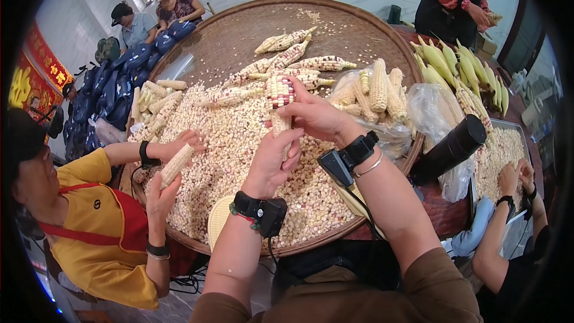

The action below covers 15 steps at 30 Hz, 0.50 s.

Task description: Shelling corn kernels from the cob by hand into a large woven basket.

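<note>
Both my hands hold one corn cob [279, 93] upright above the big round woven tray [344, 11]. Its top still bears white and dark red kernels, while the part below is stripped pale. My left hand [273, 160] is wrapped round the lower end. Higher up, my right hand [318, 115] grips the kernelled part, its thumb pressing at the edge of the kernels. Beneath my hands spreads a thick layer of loose kernels [224, 161]. Just beyond them lie several speckled corn cobs [290, 54].
At the left, a person in yellow [98, 203] holds a stripped cob [177, 164]. Bare cobs [378, 87] sit in a plastic bag at the tray's right. A black bottle [448, 149], husked corn [457, 63] and another worker's hands [517, 178] over a kernel tray are farther right.
</note>
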Each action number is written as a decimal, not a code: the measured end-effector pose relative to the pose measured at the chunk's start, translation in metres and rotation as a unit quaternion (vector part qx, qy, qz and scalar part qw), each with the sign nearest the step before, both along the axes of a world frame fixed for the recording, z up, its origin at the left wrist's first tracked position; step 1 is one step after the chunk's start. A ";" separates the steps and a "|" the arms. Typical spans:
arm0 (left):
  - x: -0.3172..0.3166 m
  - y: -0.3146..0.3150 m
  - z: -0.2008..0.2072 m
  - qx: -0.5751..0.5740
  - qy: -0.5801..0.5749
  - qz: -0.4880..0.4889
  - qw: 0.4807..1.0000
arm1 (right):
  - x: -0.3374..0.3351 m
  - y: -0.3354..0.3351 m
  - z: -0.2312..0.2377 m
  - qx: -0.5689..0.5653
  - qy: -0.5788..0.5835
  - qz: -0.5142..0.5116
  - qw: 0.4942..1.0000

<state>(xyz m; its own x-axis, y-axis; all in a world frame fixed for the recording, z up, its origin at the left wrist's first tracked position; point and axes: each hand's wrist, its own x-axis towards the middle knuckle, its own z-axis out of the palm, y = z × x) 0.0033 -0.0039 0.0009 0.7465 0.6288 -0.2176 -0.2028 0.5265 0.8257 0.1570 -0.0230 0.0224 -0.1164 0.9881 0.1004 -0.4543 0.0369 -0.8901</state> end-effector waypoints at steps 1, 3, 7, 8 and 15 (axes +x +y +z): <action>0.000 0.000 0.001 0.000 0.001 -0.001 1.000 | -0.001 0.000 0.001 0.000 0.001 -0.001 1.000; 0.001 -0.002 0.003 0.030 0.034 0.029 0.999 | -0.002 -0.001 0.002 -0.010 0.002 -0.005 1.000; -0.001 0.000 -0.002 0.049 0.036 0.030 0.998 | -0.002 0.003 -0.003 -0.023 0.025 -0.021 0.999; -0.001 0.000 -0.001 0.040 0.030 0.023 0.999 | -0.001 0.003 -0.004 -0.008 0.018 -0.012 1.000; -0.004 0.001 0.000 0.019 -0.001 0.005 1.000 | -0.004 -0.003 0.005 -0.004 0.009 0.004 1.000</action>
<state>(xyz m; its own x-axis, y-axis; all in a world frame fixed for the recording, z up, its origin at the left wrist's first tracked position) -0.0005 -0.0025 0.0011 0.7410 0.6435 -0.1920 -0.2097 0.4934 0.8441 0.1531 -0.0257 0.0277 -0.1224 0.9879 0.0956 -0.4707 0.0270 -0.8819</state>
